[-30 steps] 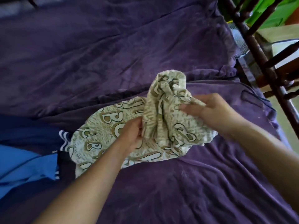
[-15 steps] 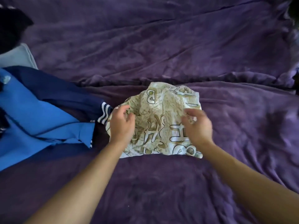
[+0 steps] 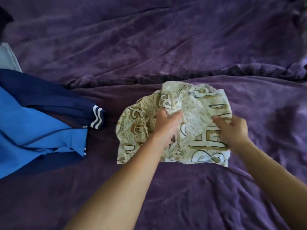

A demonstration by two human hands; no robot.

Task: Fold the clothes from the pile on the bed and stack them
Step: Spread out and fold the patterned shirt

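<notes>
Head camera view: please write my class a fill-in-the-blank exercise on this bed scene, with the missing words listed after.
The patterned cloth lies on a blanket coloured ____.
The blue garment lies to the cloth's ____.
The navy cuff carries white ____.
The left hand grips a fold of the cloth; the right hand rests on the same ____.
Missing words: purple; left; stripes; cloth.

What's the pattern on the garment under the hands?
Large olive-brown letters on a speckled cream garment; head view shows it best.
</notes>
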